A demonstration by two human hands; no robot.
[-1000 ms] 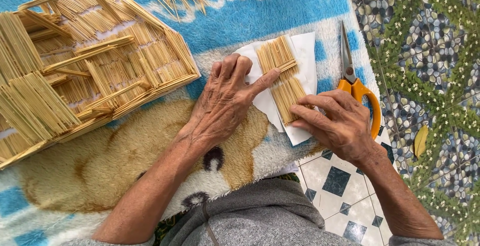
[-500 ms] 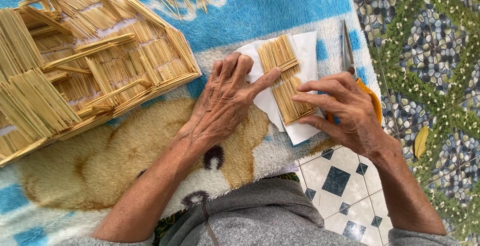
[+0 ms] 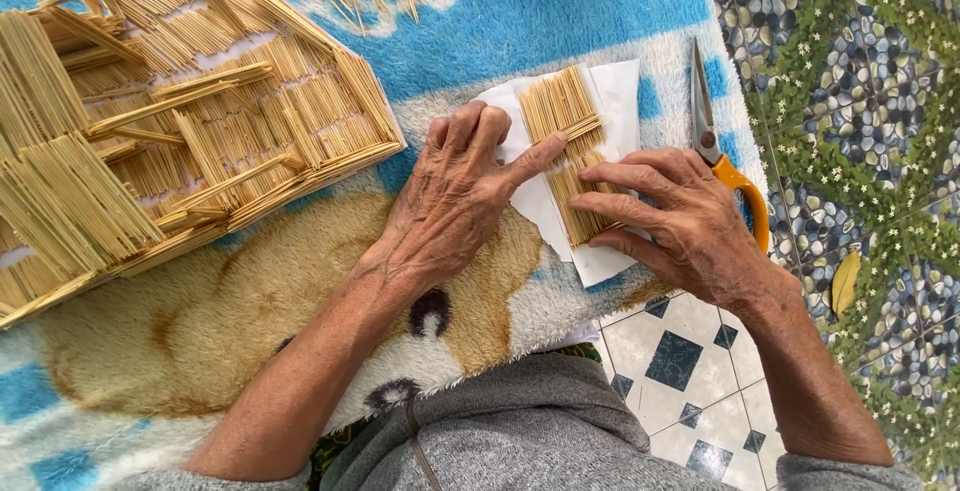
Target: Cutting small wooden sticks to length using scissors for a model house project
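Two open hands, left hand (image 3: 455, 206) and right hand (image 3: 685, 226), press flat a stick mat (image 3: 570, 146), sticks running away from the person.

You have one view only, worn on your head and looking almost straight down, close over your lap. Your left hand (image 3: 455, 206) sits near centre, your right hand (image 3: 680, 226) at three o'clock, and the stick house (image 3: 190, 131) fills ten o'clock.
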